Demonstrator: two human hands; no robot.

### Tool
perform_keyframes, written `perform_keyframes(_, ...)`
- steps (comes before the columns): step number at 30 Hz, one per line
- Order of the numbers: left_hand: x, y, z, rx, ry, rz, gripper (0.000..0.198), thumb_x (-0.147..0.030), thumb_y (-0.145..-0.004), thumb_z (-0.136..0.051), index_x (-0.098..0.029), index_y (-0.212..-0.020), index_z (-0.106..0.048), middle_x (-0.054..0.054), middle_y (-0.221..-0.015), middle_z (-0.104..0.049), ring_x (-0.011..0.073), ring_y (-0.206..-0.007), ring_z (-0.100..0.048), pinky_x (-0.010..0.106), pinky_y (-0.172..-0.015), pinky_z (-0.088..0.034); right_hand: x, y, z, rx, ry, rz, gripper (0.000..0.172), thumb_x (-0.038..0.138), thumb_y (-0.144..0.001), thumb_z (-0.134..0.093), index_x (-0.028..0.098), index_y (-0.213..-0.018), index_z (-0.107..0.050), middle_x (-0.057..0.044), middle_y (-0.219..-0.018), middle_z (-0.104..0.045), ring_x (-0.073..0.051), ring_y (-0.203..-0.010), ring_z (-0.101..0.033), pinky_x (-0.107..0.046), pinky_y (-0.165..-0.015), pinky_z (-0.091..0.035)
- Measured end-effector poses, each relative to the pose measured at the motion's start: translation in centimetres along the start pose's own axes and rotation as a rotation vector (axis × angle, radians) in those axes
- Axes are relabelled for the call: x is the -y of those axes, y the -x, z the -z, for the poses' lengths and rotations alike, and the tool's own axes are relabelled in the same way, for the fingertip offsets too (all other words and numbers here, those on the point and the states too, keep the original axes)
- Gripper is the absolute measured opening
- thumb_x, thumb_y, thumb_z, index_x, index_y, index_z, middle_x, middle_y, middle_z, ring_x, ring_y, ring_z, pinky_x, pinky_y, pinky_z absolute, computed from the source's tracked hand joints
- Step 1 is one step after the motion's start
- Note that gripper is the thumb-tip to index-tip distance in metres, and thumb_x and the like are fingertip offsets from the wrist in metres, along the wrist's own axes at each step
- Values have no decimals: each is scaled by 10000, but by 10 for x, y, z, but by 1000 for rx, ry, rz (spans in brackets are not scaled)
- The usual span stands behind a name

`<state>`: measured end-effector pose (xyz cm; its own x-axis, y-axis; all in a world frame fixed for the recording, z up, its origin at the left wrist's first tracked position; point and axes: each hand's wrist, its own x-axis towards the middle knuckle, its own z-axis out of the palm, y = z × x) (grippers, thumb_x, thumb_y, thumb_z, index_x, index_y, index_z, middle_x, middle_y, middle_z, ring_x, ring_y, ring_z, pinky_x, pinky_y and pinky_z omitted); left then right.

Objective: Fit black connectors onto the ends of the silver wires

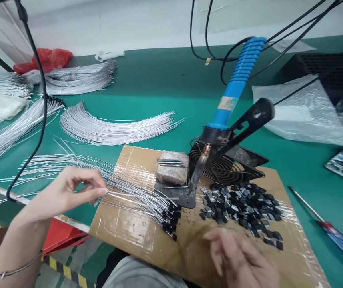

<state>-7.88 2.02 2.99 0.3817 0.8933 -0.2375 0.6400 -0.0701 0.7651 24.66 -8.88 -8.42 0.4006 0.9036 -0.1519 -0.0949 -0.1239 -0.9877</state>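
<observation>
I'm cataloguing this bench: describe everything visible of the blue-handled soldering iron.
The soldering iron tilts, its blue handle raised toward the right, ribbed near the top and bearing a worn tan label. Below are a dark collar and a stained, metallic-looking barrel, reaching down in front of the fan toward a dark plate; contact is unclear.

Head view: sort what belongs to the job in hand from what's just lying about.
Seems part of the job:
black-ended wires, at the left hand
loose black pieces, near the right hand
blue-handled iron
cardboard

Seems just lying about:
red plastic
clear plastic sheet
slim tool
</observation>
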Motion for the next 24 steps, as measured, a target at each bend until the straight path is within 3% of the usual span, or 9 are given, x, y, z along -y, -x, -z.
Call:
perform_keyframes(2, 3, -1, -14, 37, 16, -11, 151, -261, -844, -707, -219, -701, -730, -2, -584, -650, 137, -541, -551, 230, -525, -428, 5, 9, -20, 179, 23, -69, 276, 441, -778, -776, 187, -670, -770, -26, -567, -614, -103, -406, -477, -197, -340, -333)
perform_keyframes(5, 4, -1, -32, 82, 41, -44, 150, -243, -863, -689, -223, -720, -730, -8, -594, -655, 131, -552, -531, 229, -549, -423, 4, 14, -39, 286, -1, -85, 204, 392, -780, -760, 204, -700, -752, -14, -641, -624, -128, -535, -556, -199, -457, -441)
perform_keyframes(7, 3, -1, -38, 101, 49, -59, 153, -234, -873, -683, -223, -728, -728, -14, -594, -653, 126, -548, -515, 226, -552, -415, 2, 14, -44, 326, 7, -30, 183, 329, -781, -766, 201, -654, -730, -9, -638, -623, -124, -546, -557, -197, -480, -450)
perform_keyframes(10, 2, 0, -40, 118, 41, -70, 158, -240, -894, -671, -218, -750, -733, -7, -615, -664, 128, -559, -529, 229, -561, -418, 2, 12, -44, 309, 2, -22, 246, 308, -799, -766, 189, -601, -682, 4, -598, -579, -110, -527, -503, -197, -464, -403)
perform_keyframes(16, 5, -1, -35, 115, 24, -90, 166, -241, -901, -664, -229, -748, -727, -3, -638, -678, 136, -586, -558, 226, -578, -433, 10, 14, -38, 260, -199, -332, 373, 428, -780, -802, 176, -609, -585, 75, -529, -421, -29, -402, -272, -192, -390, -170)
perform_keyframes(24, 8, -5, -33, 210, 128, -49, 150, -213, -866, -679, -222, -721, -720, 9, -612, -687, 151, -570, -593, 240, -566, -458, 11, 11, -33, 271, -259, -293, 365, 414, -783, -800, 163, -609, -600, 57, -579, -473, -25, -398, -324, -199, -398, -180)
